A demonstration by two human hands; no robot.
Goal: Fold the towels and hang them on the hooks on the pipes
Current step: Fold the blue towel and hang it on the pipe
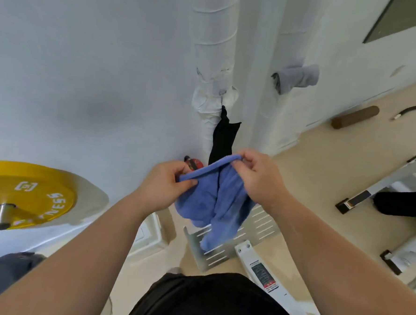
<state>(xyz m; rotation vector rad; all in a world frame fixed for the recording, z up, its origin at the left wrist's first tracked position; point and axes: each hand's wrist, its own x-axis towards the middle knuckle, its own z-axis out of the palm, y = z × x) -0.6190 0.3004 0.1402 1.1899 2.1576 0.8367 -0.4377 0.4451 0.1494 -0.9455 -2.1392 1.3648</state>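
A blue towel (214, 204) hangs between my two hands in front of the white wrapped pipes. My left hand (166, 186) pinches its upper hem at the left end. My right hand (257, 175) grips the same hem at the right end, and the rest of the cloth droops below in loose folds. A black towel (224, 136) hangs from the left pipe (213, 48), just behind the blue one. A grey towel (297, 77) hangs on the right pipe (276, 105). The hooks themselves are hidden by the cloth.
A yellow weight plate (24, 194) on a bar sits at the left. A slotted metal plate (223, 243) and a white machine frame (263, 272) lie on the beige floor below. A brown roller (355, 117) lies at the right, and a red object (194, 163) sits by the wall.
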